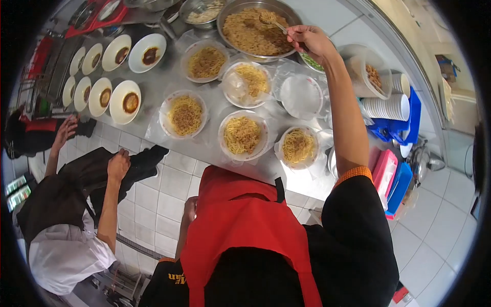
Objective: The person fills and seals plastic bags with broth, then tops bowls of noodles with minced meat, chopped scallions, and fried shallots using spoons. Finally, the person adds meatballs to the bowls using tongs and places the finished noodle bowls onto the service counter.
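My right hand point(309, 42) is closed round the handle of a metal spoon point(276, 23), whose bowl rests over brown minced topping point(248, 31) in a wide metal basin point(292, 11). My left hand point(191, 209) hangs low beside my red apron point(245, 225); its fingers are mostly hidden. On the steel counter, plastic-lined bowls hold yellow noodles. Brown mince tops the noodles in the left bowl point(185, 114), the front middle bowl point(242, 136) and the front right bowl point(298, 147). Clear plastic partly covers the noodles in another bowl point(247, 84).
White bowls point(124, 102) with dark sauce stand in two rows at left. A co-worker point(66, 215) in a dark apron stands nearby. At right are a tub of brown pieces point(372, 77), stacked paper cups point(388, 106) and blue and pink trays point(398, 190).
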A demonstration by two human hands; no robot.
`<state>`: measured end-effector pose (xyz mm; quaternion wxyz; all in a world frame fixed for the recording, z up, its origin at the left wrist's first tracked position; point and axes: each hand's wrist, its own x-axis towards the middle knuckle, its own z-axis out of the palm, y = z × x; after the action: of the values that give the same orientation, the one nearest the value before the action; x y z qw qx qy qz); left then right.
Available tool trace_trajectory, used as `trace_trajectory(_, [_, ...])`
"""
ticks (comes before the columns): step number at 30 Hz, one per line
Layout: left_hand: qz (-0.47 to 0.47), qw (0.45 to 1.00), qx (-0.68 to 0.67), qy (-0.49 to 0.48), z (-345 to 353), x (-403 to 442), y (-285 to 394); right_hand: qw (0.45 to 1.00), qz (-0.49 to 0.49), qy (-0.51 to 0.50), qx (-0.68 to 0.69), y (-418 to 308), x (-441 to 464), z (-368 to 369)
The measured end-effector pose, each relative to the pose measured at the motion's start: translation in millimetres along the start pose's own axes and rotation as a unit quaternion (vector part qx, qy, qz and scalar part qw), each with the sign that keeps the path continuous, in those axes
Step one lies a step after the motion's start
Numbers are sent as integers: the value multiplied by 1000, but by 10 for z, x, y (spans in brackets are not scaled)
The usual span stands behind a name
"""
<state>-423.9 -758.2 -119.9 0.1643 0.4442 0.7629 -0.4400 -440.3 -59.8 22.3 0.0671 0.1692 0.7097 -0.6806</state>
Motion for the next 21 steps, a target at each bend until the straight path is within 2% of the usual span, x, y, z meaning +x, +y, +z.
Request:
trace_trajectory(1, [4,1000,5,8,69,70,-71,1000,-12,-20,3,-49,-153,-57])
trace_trajectory(4, [-81,968,-181,156,106,329,-151,999,-43,-10,-3,-133,-811,-195])
trace_trajectory(5, [-70,968,-177,163,103,407,-176,999,-31,9,-28,-129,-1064,-230])
trace_trajectory(6, [-29,955,274,105,-10,445,-221,999,-27,23,-26,-121,-1342,-247])
trace_trajectory(7, [9,742,669,32,-110,473,-256,999,-12,34,-41,-105,-1626,-247])
trace_trajectory(10, [16,696,715,67,-282,521,-324,994,49,70,-69,154,-2382,-234])
trace_trajectory(12, [-1,672,736,89,-383,532,-380,992,-6,102,-71,640,-2741,-156])
trace_trajectory(14, [22,708,691,147,-350,597,-477,976,59,163,-129,1107,-2969,5])
trace_trajectory(15, [23,703,695,151,-354,635,-518,963,20,191,-190,1294,-3025,117])
trace_trajectory(18, [52,878,429,204,-179,814,-625,910,-73,273,-304,1750,-3073,334])
trace_trajectory(19, [109,924,309,199,-261,804,-520,888,-100,284,-347,1669,-3095,369])
trace_trajectory(21, [217,960,104,145,-474,821,-57,894,-91,310,-310,1583,-3162,472])
